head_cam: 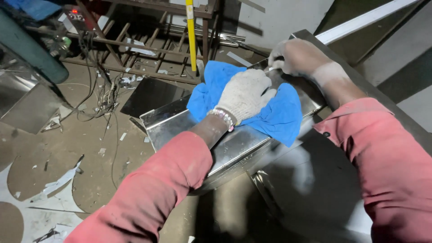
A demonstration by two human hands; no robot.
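My left hand (245, 93), in a white knit glove, presses a blue cloth (279, 118) flat onto a shiny folded sheet-metal piece (180, 123). The cloth spreads out on both sides of the hand. My right hand (297, 57), also gloved, rests on the far end of the metal piece and pinches a thin pale stick-like object whose tip points left. Both arms wear red sleeves. The metal piece lies on a dark reflective surface (315, 189).
A rusty metal rack (148, 42) with a yellow bar (192, 36) stands at the back. Tangled wires (105, 96) and paper scraps lie on the dusty floor to the left. A dark sheet (150, 94) lies beyond the workpiece, another metal sheet (22, 101) far left.
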